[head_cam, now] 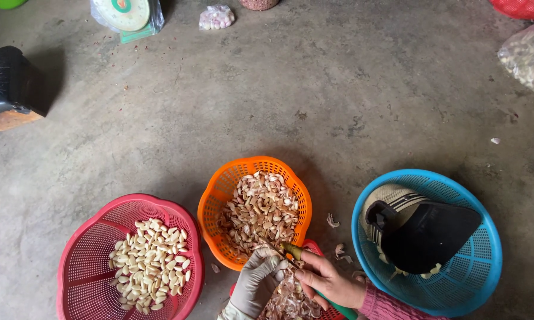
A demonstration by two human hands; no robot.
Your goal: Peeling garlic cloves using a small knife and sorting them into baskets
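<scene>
Garlic clove [280, 274], partly hidden between the two hands, sits just above a small red basket [312, 246] at the bottom edge, which is heaped with papery skins [290, 299]. The left hand [256, 281], in a pale rubbery glove, has its fingers curled around the clove. The bare right hand [329, 278], with a pink knitted cuff at the wrist, has its fingers pressed together round a green-handled knife [293, 250], whose tip meets the clove. Orange basket [255, 208], scalloped plastic mesh, stands just behind the hands and holds a mound of unpeeled cloves with tan, flaky skins. Red basket [89, 255], same mesh type and wider, lies to the left and holds smooth cream peeled cloves [151, 264] in a loose pile. Blue basket [433, 240], round mesh, stands to the right and contains a cap [418, 228] with a black peak and striped crown (a few cloves show under it). All baskets rest on a rough grey concrete floor [314, 95]; loose skin scraps lie between the orange and blue baskets. A scale [124, 15] wrapped in clear plastic stands at the far edge.
</scene>
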